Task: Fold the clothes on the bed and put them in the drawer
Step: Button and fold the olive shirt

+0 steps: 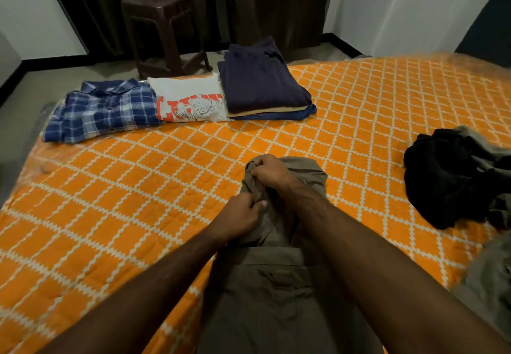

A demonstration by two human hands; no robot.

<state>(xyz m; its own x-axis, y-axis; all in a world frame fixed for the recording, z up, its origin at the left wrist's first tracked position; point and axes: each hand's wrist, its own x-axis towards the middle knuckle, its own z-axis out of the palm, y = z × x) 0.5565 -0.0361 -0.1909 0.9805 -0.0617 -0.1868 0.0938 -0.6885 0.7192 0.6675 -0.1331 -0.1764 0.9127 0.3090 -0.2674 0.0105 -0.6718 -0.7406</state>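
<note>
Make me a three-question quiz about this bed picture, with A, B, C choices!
1. Where is the black pile?
A. on the stool
B. on the bed's right side
C. on the floor

2. What colour is the bedspread?
A. orange and white
B. green
C. pink

3. What are the hands doing?
A. resting flat
B. waving
C. gripping the khaki garment

Answers: 1 B, it lies crumpled at the bed's right edge. 2 A, orange with a white lattice. 3 C, the left hand and right hand both pinch its cloth.
</note>
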